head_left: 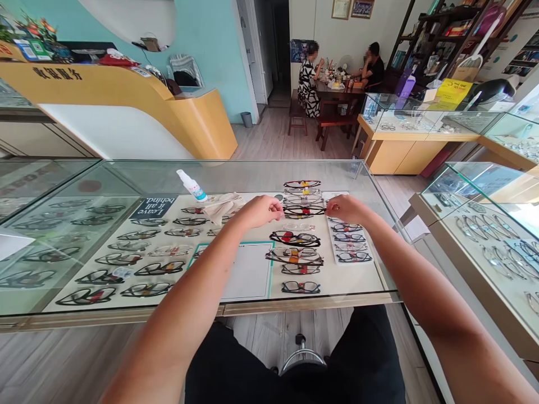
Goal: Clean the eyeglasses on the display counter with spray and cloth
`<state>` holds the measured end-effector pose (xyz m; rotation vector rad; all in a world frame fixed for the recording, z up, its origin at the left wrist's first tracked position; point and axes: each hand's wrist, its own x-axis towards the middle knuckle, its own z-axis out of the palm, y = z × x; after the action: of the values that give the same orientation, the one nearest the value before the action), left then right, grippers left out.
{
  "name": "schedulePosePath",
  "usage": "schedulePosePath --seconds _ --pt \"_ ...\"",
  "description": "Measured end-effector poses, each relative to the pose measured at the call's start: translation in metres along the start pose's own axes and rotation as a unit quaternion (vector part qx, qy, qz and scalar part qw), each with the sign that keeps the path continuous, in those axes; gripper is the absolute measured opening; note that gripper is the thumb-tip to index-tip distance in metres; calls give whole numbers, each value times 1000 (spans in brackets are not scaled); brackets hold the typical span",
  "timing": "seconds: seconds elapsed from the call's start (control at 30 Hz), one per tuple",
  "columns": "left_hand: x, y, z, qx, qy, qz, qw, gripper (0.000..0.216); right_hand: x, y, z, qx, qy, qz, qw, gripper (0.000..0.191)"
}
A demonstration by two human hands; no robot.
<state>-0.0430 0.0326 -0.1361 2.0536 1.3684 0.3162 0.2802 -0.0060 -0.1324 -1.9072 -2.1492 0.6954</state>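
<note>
Black-framed glasses (305, 211) are pinched at their nine o'clock end by the left hand (261, 211) and at their three o'clock end by the right hand (346, 209), over the glass counter (295, 304); whether it is touched by them cannot be told. Other frames (295, 239) are lined up at twelve and six o'clock. A beige cloth (223, 209) is seen at nine, a spray bottle (192, 187) between nine and ten.

just how our fingers (275, 209) pinch the dark glasses (304, 211) is too small to tell. our left forearm (196, 286) hides part of the teal-edged sheet (248, 275). two seated people (309, 84) have blurred faces (313, 50), and we cannot read the label (196, 190) on the spray bottle (188, 182).
</note>
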Motion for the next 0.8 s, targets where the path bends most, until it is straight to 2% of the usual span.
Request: schedulePosePath --seconds 0.13,0.23,0.3,0.4,0.5,0.67,0.8 --pt "0 3 1 -8 14 -5 1000 25 -1 -2 -2 -11 17 10 1000 16" --pt "-5 2 -12 -9 -4 -5 1000 35 -10 -6 -12 -21 18 15 999 17" --pt "-12 1 -28 -9 -49 -5 999 43 -20 -10 -20 -12 -35 -9 999 22" --pt "-23 -1 -48 33 -167 -29 985 43 -36 -22 -24 6 -165 -77 983 27" --pt "-29 -1 -51 47 -245 -47 967 33 -45 -36 -16 -19 -207 -104 973 23" --pt "-22 3 -33 8 -234 -62 970 24 -42 -41 -7 -41 -174 -98 979 16" --pt "-13 5 -19 -32 -164 -31 986 25 -34 -24 -16 -59 -111 -59 990 14"
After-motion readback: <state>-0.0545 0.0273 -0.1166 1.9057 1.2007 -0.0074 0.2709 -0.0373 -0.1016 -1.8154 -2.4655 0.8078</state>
